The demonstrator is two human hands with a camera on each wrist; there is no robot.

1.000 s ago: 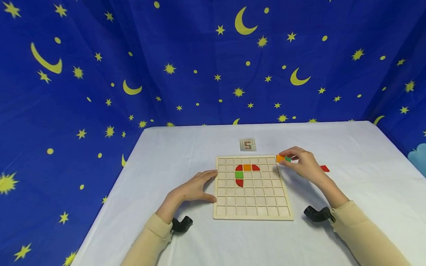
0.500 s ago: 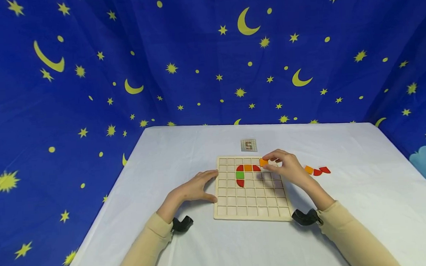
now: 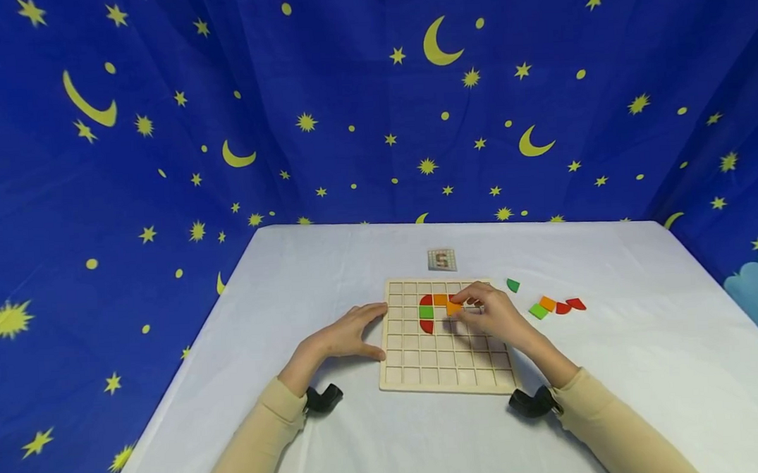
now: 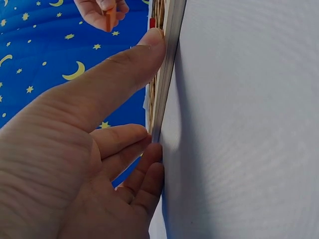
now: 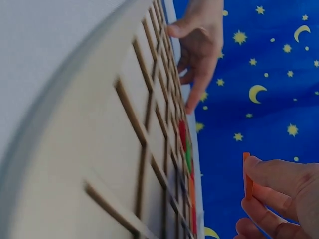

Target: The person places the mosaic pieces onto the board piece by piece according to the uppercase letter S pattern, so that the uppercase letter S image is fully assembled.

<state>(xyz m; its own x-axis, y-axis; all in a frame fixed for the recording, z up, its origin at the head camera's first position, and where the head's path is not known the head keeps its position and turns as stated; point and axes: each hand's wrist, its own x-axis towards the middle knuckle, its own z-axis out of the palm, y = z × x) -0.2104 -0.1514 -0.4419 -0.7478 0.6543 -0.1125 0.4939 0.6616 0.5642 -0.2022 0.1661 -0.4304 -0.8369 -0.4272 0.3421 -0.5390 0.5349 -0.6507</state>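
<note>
A wooden grid board [image 3: 417, 376] lies on the white table. In its upper part sit red quarter-round tiles, an orange square tile [image 3: 440, 300] and a green square tile [image 3: 426, 312]. My right hand [image 3: 493, 315] pinches another orange square tile [image 3: 454, 309] between thumb and fingers, above the board, partly covering the right red tile. In the right wrist view this tile [image 5: 248, 177] is held on edge, apart from the board. My left hand [image 3: 345, 334] touches the board's left edge with spread thumb and fingers; the left wrist view shows the thumb [image 4: 149, 47] against the rim.
Right of the board lie a green quarter-round tile [image 3: 513, 285], a green square tile [image 3: 538, 311], an orange square tile [image 3: 548, 304] and red tiles [image 3: 575, 304]. A small card [image 3: 441, 260] with an S-like figure lies behind the board. A starry blue curtain [image 3: 347, 90] surrounds the table.
My right hand has carried the orange square tile leftward from the board's right edge to over the grid. Loose tiles it covered at the right now show. The left hand stays put.
</note>
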